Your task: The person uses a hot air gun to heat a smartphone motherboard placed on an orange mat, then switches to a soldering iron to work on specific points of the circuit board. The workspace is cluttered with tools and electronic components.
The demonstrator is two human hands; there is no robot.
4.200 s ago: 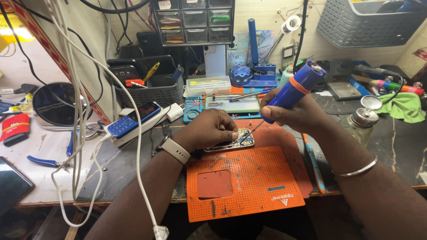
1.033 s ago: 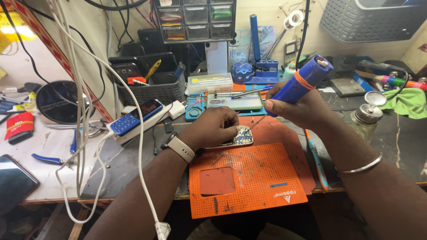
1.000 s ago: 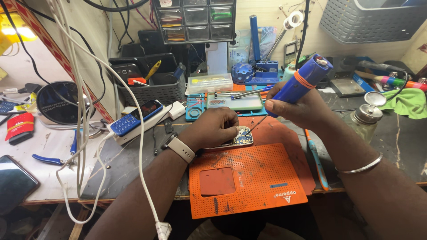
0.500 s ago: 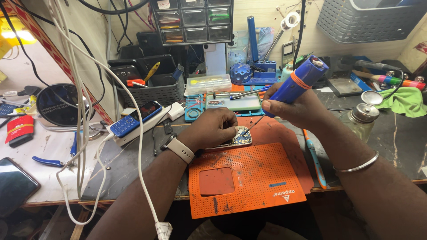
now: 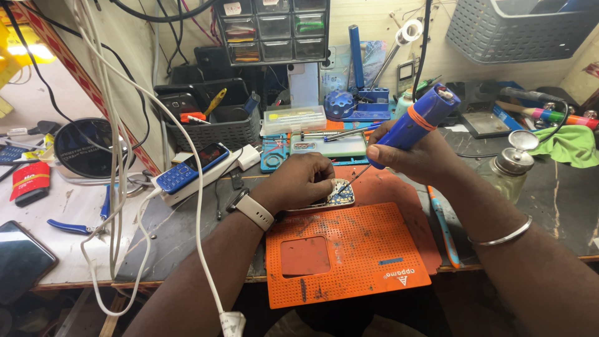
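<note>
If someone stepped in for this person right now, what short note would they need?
Left hand presses the small circuit board down on the orange mat.
Right hand grips the blue soldering iron, its tip at the board's right edge.
Done: board is bare and held in place.
Left: whether any joint is finished cannot be told, so check the board first.

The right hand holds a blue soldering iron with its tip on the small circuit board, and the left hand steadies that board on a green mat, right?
Not quite: the head view shows the mat is orange, not green. The rest holds.
</note>
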